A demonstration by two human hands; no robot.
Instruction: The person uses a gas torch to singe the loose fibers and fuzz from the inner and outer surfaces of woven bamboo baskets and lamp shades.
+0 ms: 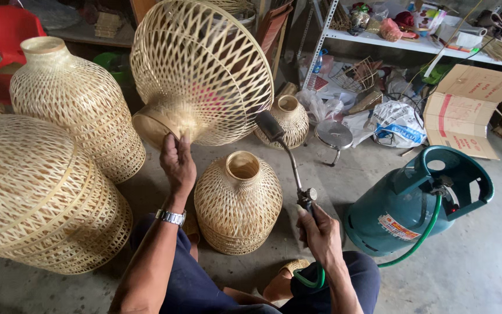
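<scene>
The left hand (pixel 176 163) grips a woven bamboo lampshade (pixel 201 72) by its neck, held aloft, while the right hand (pixel 321 232) clasps a gas torch (pixel 289 157) near its weave, seemingly singeing stray fibres; turning the shade looks next.

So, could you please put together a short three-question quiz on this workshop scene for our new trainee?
1. True or false: the left hand holds the raised woven bamboo shade by its narrow neck.
2. What does the right hand grip?
A. a paintbrush
B. a gas torch
C. a hammer
3. Fill in: a green hose runs from the torch to the teal ______ lying on the floor.

Key
1. True.
2. B; its dark nozzle points up toward the shade.
3. Gas cylinder, on the person's right, beside the small woven shade standing between the knees.
</scene>
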